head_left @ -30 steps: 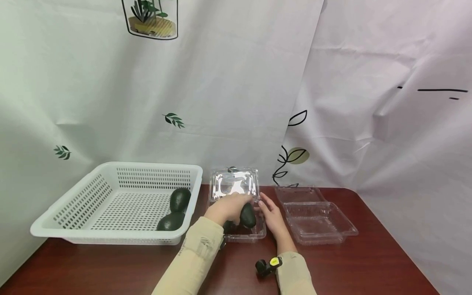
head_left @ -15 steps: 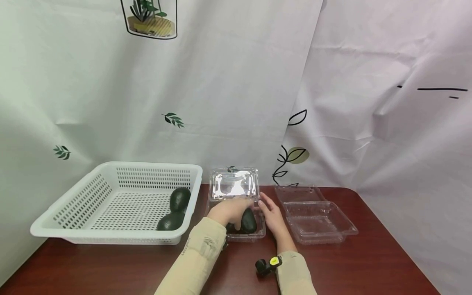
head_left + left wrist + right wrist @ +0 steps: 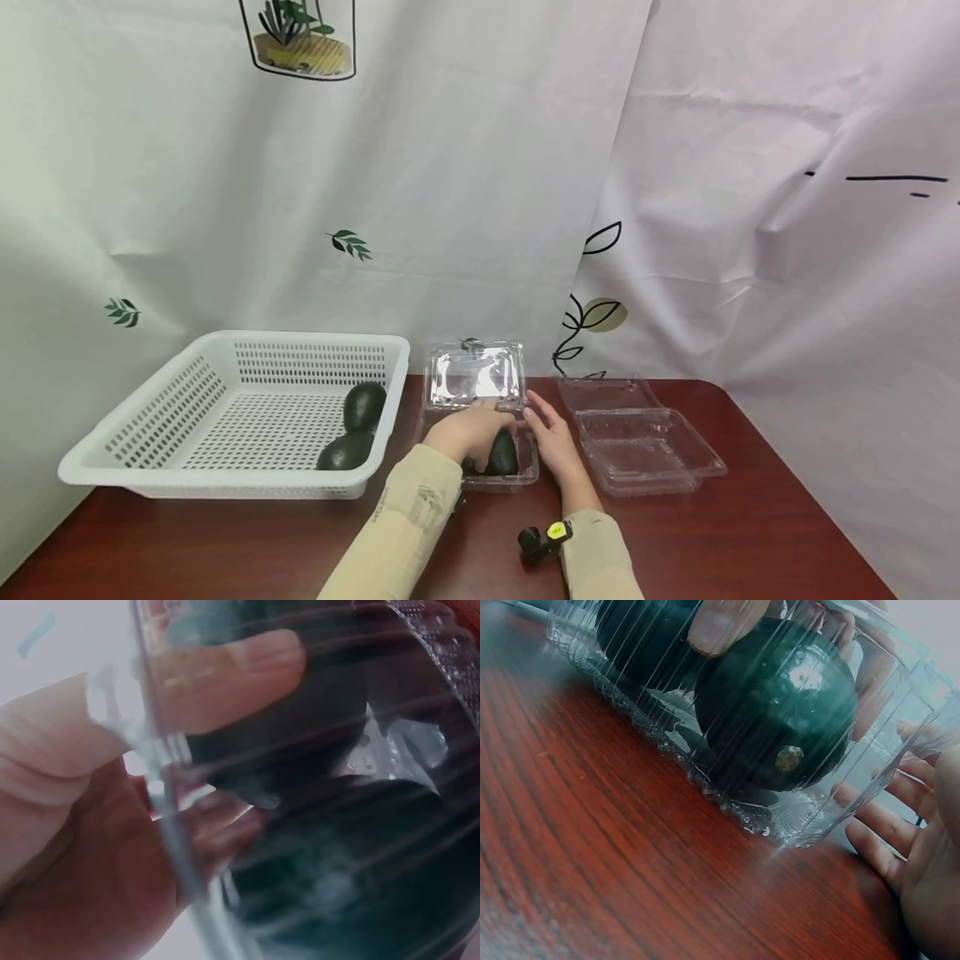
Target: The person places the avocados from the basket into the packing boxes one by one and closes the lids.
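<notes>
The left hand (image 3: pixel 468 435) curls thumb and fingers round the right avocado (image 3: pixel 504 454), low in the box (image 3: pixel 498 483) beside the left avocado (image 3: pixel 641 641). The right hand (image 3: pixel 555 448), fingers loosely spread, seems to touch the box's right side, though clear plastic blurs the contact. Left, a basket (image 3: pixel 262 477) holds two more avocados (image 3: pixel 365 406); right, a second box (image 3: pixel 645 454) stands open.

In the head view, your left hand (image 3: pixel 471 433) partly hides the avocados (image 3: pixel 504 455) in the box (image 3: pixel 519 480); the bottom edge cuts off your sleeves (image 3: pixel 401 529).
</notes>
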Motion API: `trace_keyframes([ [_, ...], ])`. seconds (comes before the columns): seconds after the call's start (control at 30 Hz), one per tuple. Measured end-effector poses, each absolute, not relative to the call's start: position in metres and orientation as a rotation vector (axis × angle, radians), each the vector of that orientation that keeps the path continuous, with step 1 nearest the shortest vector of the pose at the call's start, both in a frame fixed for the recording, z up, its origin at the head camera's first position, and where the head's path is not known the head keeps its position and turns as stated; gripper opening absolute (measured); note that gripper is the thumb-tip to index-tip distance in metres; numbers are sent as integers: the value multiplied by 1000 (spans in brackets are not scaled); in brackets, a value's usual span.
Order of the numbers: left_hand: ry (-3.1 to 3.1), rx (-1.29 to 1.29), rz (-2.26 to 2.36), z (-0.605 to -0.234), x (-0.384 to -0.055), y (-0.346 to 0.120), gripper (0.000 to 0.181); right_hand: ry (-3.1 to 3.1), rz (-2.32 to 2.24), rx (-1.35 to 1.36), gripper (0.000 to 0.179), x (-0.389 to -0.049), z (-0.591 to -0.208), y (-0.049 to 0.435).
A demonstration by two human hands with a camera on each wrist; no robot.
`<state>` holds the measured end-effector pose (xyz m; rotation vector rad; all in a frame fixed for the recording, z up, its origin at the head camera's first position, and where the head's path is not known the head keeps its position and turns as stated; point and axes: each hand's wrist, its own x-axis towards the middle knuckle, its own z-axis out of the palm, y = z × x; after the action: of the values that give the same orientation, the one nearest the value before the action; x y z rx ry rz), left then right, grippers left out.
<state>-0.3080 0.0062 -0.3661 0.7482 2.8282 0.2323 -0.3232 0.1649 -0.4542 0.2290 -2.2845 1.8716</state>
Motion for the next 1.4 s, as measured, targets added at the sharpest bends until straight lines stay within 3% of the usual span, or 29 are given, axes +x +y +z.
trace_keyframes([
  [0.43, 2839, 711, 237, -361, -305, 4, 77, -2322, 1842, 155, 45, -323, -452, 164],
  [0.87, 2871, 742, 283, -356, -304, -2, 75, -2269, 1892, 200, 47, -324, -453, 165],
  [1.13, 2900, 718, 600, -341, -290, -27, 73, -2135, 1965, 272, 48, -328, -453, 165],
  [1.3, 2955, 539, 776, -336, -279, -43, 63, -2054, 2037, 212, 49, -328, -449, 166],
  [1.4, 2977, 395, 858, -341, -277, -46, 70, -2046, 2047, 125, 49, -328, -448, 167],
])
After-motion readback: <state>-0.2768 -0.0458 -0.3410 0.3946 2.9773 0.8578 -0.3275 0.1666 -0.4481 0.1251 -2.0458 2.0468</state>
